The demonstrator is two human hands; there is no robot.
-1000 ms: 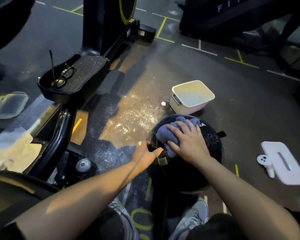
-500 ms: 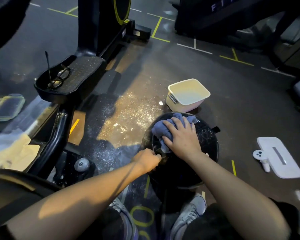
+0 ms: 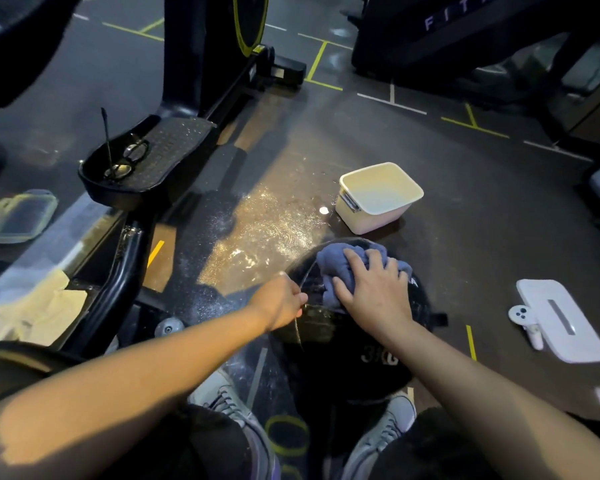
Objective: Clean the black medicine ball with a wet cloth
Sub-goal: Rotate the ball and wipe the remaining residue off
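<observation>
Under the right hand (image 3: 374, 292), fingers spread flat, the cloth (image 3: 340, 268) presses the medicine ball (image 3: 361, 368)'s top; the left hand (image 3: 281, 306) grips its side. Lower surface likely remains unwiped.

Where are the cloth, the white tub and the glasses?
cloth (image 3: 336, 266), head view, bunched blue fabric left of the fingers
white tub (image 3: 368, 216), head view, its front wall
glasses (image 3: 129, 160), head view, between the two lenses
</observation>
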